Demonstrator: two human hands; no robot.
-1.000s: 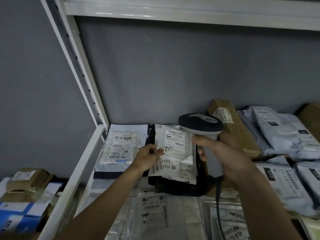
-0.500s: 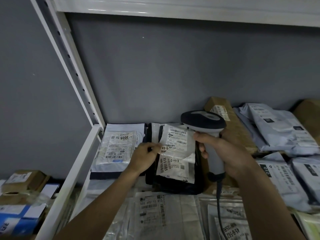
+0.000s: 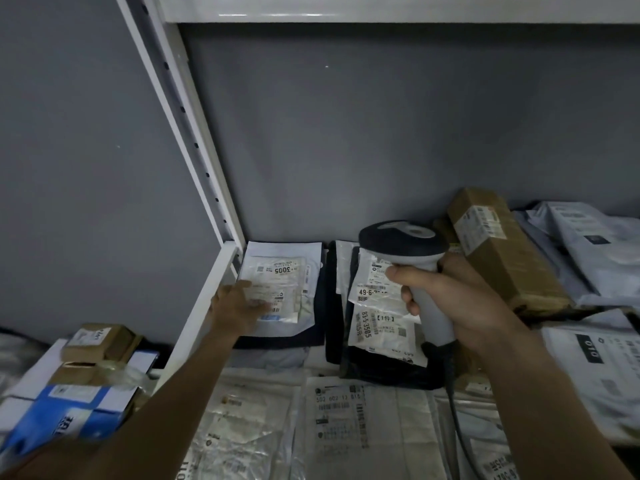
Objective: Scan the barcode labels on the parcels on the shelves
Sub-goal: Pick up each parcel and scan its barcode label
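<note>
While the right hand grips the barcode scanner by its pale grey handle, we see its dark rounded head over the black parcel at the back of the shelf. That parcel is a soft dark bag with crinkled white labels, printed 49-6 and 83-5-3505, one edge curling up. Just left lies a flat white parcel with a glossy label marked 3005; the left hand rests on it, fingers straight and spread, slightly blurred. Nearer us lie shiny clear-plastic mailers with printed slips. Right of the scanner a long brown cardboard box leans, with grey poly bags beyond. The white metal shelf post stands left; small cardboard boxes sit outside it.
</note>
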